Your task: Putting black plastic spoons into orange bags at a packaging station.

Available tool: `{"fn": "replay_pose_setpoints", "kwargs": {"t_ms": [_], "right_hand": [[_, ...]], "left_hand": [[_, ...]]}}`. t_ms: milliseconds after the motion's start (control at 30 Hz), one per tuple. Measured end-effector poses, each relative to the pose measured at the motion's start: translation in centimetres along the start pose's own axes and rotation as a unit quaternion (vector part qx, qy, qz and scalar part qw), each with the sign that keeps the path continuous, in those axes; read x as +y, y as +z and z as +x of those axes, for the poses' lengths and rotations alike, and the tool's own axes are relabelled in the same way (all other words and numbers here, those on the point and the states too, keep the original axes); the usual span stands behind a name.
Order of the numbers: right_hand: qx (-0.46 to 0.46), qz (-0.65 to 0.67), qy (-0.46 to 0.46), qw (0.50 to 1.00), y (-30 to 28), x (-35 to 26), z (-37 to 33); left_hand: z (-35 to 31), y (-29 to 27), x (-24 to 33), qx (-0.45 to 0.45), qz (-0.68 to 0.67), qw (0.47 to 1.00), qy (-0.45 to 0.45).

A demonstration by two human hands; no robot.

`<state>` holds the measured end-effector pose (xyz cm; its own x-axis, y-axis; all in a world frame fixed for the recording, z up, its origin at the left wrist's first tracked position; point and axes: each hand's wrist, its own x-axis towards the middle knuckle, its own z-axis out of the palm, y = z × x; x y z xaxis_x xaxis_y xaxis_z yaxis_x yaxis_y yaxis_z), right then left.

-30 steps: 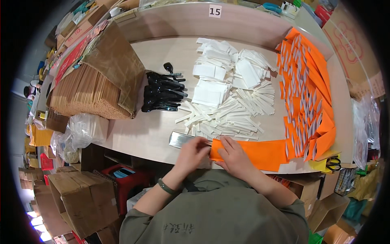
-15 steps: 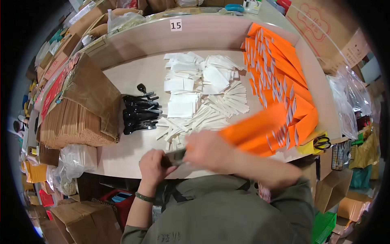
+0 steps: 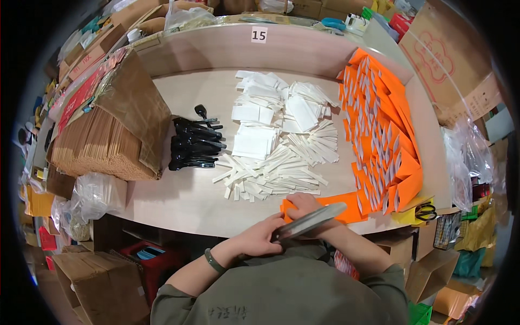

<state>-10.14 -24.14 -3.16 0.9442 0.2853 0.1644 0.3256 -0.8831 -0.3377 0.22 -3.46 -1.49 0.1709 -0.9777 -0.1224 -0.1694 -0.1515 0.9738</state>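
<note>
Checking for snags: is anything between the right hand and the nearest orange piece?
Nothing visible stands between the right hand and the orange piece. The metal strip, held in the left hand, only crosses the right in view.

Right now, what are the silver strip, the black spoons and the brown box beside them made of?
The silver strip could be metal or shiny film: it's greyish with a sheen, but blurry. The black spoons look like glossy plastic, with bright highlights. The brown box seems dull cardboard, because its side is creased.
</note>
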Motion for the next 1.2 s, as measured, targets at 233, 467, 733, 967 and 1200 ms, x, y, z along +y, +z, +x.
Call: {"fn": "replay_pose_setpoints", "kwargs": {"t_ms": [233, 467, 733, 967, 1200], "right_hand": [[-0.019, 0.051, 0.261, 0.964, 0.3, -2.8, 1.2], [-0.065, 0.106, 0.376, 0.918, 1.2, -2.5, 2.8], [-0.036, 0.18, 0.241, 0.953, 1.1, -4.8, 6.6], [0.086, 0.036, 0.188, 0.978, 2.7, 1.4, 14.5], [0.024, -0.011, 0.137, 0.99, 2.2, 1.1, 12.9]], "left_hand": [[-4.4, -2.4, -1.2, 0.282, 0.314, 0.882, -0.209], [-7.2, -3.6, -0.4, 0.185, 0.367, 0.896, -0.167], [-3.7, -5.7, -0.4, 0.075, 0.366, 0.927, -0.044], [-4.0, -6.0, -0.6, 0.179, 0.393, 0.9, 0.059], [-9.7, -8.8, -3.7, 0.364, 0.337, 0.866, -0.068]]}}
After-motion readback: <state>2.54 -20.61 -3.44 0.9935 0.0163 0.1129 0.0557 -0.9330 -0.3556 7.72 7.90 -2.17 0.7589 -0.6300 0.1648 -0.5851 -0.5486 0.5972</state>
